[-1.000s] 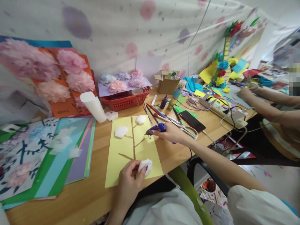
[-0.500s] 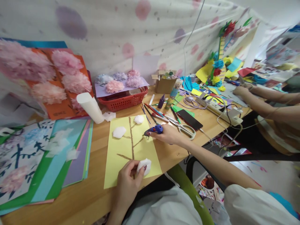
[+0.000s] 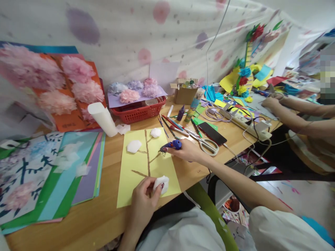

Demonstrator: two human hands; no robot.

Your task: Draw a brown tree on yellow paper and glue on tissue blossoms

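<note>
A yellow sheet [image 3: 131, 191] lies on the wooden table, with a brown branch drawing [image 3: 147, 157] on it. Two white paper pieces rest near the branch tips, one at the left [image 3: 134, 146] and a smaller one at the top [image 3: 155, 132]. My left hand [image 3: 145, 197] pinches a third white paper piece [image 3: 164, 182] over the sheet's lower edge. My right hand [image 3: 187, 150] is closed around a dark blue glue gun [image 3: 174, 144], its nozzle above the end of the right-hand branch.
Scissors [image 3: 209, 147], a phone [image 3: 211, 133] and pens lie right of the sheet. Behind stand a red basket [image 3: 141, 112] and a paper roll [image 3: 102, 118]. Coloured sheets [image 3: 86, 184] lie left. Another person's hands [image 3: 272, 103] are far right, past a power strip [image 3: 246, 125].
The view has shifted slightly. Both hands keep nearly the same places, still holding the glue gun and the white paper piece.
</note>
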